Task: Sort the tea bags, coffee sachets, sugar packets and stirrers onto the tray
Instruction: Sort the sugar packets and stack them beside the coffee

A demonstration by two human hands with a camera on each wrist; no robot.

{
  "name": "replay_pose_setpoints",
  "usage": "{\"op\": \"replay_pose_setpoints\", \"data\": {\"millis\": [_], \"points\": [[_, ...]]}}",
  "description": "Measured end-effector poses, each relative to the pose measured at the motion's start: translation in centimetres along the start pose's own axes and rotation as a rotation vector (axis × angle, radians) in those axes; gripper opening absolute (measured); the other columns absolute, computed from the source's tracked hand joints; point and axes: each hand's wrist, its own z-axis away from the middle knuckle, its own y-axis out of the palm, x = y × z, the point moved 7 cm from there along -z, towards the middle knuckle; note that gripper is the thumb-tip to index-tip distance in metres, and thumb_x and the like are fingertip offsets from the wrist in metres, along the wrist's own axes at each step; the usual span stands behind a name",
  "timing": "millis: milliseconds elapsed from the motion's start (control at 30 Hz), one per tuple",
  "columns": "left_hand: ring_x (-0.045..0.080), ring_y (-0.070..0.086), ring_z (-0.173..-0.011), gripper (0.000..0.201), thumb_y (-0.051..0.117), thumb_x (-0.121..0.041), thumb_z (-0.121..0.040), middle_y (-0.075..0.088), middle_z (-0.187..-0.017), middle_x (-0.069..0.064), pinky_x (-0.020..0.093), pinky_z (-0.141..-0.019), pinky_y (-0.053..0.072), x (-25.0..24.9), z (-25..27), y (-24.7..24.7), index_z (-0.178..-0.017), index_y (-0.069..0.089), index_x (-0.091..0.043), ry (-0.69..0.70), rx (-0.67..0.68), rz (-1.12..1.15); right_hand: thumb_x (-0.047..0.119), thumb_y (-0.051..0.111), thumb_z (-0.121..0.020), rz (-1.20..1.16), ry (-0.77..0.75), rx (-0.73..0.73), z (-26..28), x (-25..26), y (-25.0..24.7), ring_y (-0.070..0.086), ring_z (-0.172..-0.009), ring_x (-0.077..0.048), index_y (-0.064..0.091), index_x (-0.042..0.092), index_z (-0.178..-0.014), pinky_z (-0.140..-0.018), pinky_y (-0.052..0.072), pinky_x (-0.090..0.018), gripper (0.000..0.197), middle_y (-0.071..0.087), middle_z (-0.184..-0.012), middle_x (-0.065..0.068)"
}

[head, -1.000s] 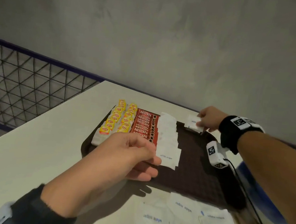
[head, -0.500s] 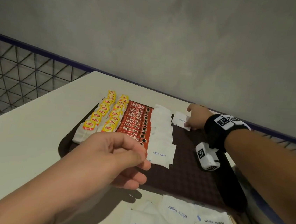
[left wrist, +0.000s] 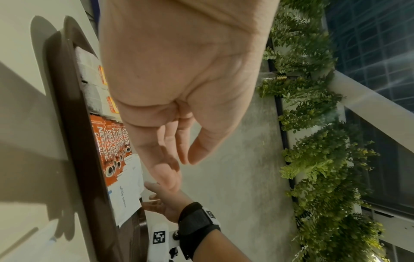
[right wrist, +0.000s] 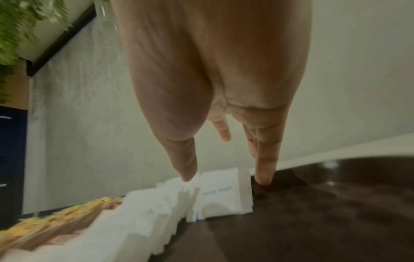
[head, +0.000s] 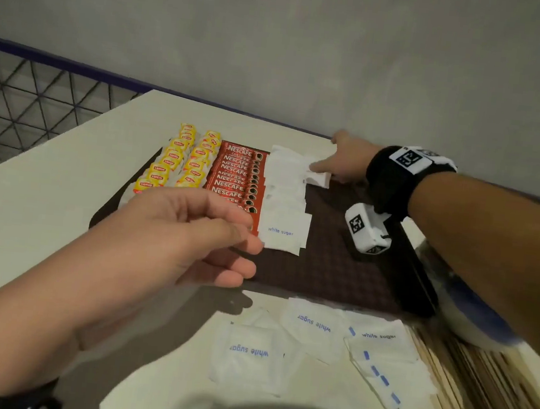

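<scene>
on the tray (head: 337, 278) tea bags (head: 179, 165), coffee sachets (head: 235, 174) and one sugar row (head: 285, 189) are lying sorted, the right hand (head: 346, 160) with straight fingers is nudging a sugar packet (head: 318, 177) into a second row, the left hand (head: 178, 234) is hovering loosely curled and empty, and loose sugar packets (head: 307, 345) and stirrers (head: 488, 394) are waiting on the desk (head: 28, 212) nearer than the tray.

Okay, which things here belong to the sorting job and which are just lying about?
Job:
tray
tea bags
coffee sachets
sugar row
loose sugar packets
stirrers
right hand, touching the far packet

Lying about:
blue-and-white object
mesh railing

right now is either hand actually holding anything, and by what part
Nothing is held. The right hand has straight fingers, one fingertip touching the far sugar packet on the tray. The left hand hovers empty.
</scene>
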Motion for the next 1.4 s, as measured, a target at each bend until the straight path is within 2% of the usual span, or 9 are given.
{"op": "replay_pose_setpoints", "data": {"millis": [133,233,433,600,800,1033,1200,1300,1400], "points": [[0.026,0.078,-0.071,0.011,0.066,-0.002,-0.089,0.079,-0.084,0.017,0.025,-0.06,0.063,-0.5,0.6,0.4,-0.097,0.071,0.0,0.045,-0.003,0.005,0.033,0.071,-0.089,0.098,-0.185,0.015,6.6,3.0,-3.7,0.068,-0.079,-0.026,0.061,0.019,-0.117,-0.072,0.054,-0.033,0.032,0.072,-0.1,-0.005],[0.025,0.078,-0.071,0.012,0.067,-0.007,-0.086,0.08,-0.089,0.018,0.024,-0.059,0.062,-0.8,0.8,0.8,-0.097,0.071,-0.003,0.063,0.0,0.007,0.028,0.074,-0.086,0.147,-0.326,0.216,14.6,4.5,-4.0,0.068,-0.07,-0.02,0.069,0.026,-0.095,-0.066,0.054,-0.033,0.01,0.076,-0.081,-0.001],[0.022,0.077,-0.072,0.009,0.064,-0.006,-0.095,0.08,-0.093,0.016,0.024,-0.063,0.062,-1.5,1.5,1.0,-0.101,0.07,-0.004,0.098,0.022,0.01,0.05,0.084,-0.075,0.486,-0.344,0.569,27.2,1.6,-0.3,0.06,-0.088,-0.006,0.054,0.038,-0.124,-0.073,0.054,-0.026,0.058,0.057,-0.105,0.016],[0.021,0.076,-0.072,0.008,0.061,-0.005,-0.098,0.079,-0.093,0.013,0.026,-0.065,0.063,-1.6,2.0,1.5,-0.101,0.069,-0.006,0.108,0.056,-0.002,0.046,0.086,-0.074,0.57,-0.336,0.467,28.9,0.3,2.2,0.059,-0.088,-0.013,0.032,0.041,-0.144,-0.069,0.056,-0.024,0.088,0.042,-0.117,0.008],[0.023,0.076,-0.075,0.009,0.064,-0.008,-0.098,0.079,-0.099,0.016,0.028,-0.067,0.064,-1.3,2.1,1.7,-0.104,0.07,-0.006,0.093,0.085,-0.036,0.033,0.069,-0.093,0.597,-0.369,0.398,30.2,1.2,3.6,0.057,-0.077,-0.013,0.042,0.027,-0.142,-0.067,0.051,-0.021,0.056,0.046,-0.109,0.002],[0.029,0.075,-0.081,0.011,0.067,-0.01,-0.095,0.079,-0.103,0.019,0.03,-0.07,0.065,-0.5,2.4,2.9,-0.105,0.07,-0.006,0.036,0.192,-0.083,0.024,0.058,-0.093,0.364,-0.439,0.232,32.1,3.6,2.9,0.06,-0.07,-0.013,0.061,0.022,-0.095,-0.064,0.057,-0.032,0.004,0.058,-0.085,0.004],[0.028,0.075,-0.078,0.013,0.069,-0.013,-0.093,0.078,-0.103,0.021,0.029,-0.066,0.064,-0.4,2.6,3.2,-0.104,0.071,-0.006,0.011,0.232,-0.113,0.028,0.068,-0.086,0.08,-0.358,0.192,33.2,4.8,0.2,0.061,-0.067,-0.018,0.065,0.02,-0.087,-0.061,0.054,-0.038,0.009,0.064,-0.076,0.003],[0.025,0.071,-0.07,0.033,0.069,-0.029,-0.093,0.077,-0.1,0.023,0.028,-0.058,0.061,-0.2,2.6,3.0,-0.11,0.069,-0.001,-0.022,0.237,-0.172,0.026,0.069,-0.083,-0.182,-0.325,0.096,33.2,5.3,-1.8,0.058,-0.062,-0.01,0.071,0.023,-0.092,-0.058,0.05,-0.031,0.01,0.068,-0.078,0.001],[0.031,0.069,-0.067,0.08,0.053,-0.073,-0.085,0.073,-0.093,0.023,0.033,-0.054,0.059,0.7,3.1,3.1,-0.112,0.066,0.001,-0.166,0.321,-0.201,0.023,0.068,-0.083,-0.394,-0.294,-0.097,32.4,6.1,-2.6,0.059,-0.066,-0.017,0.072,0.018,-0.089,-0.058,0.047,-0.032,0.009,0.069,-0.076,-0.002]]}}
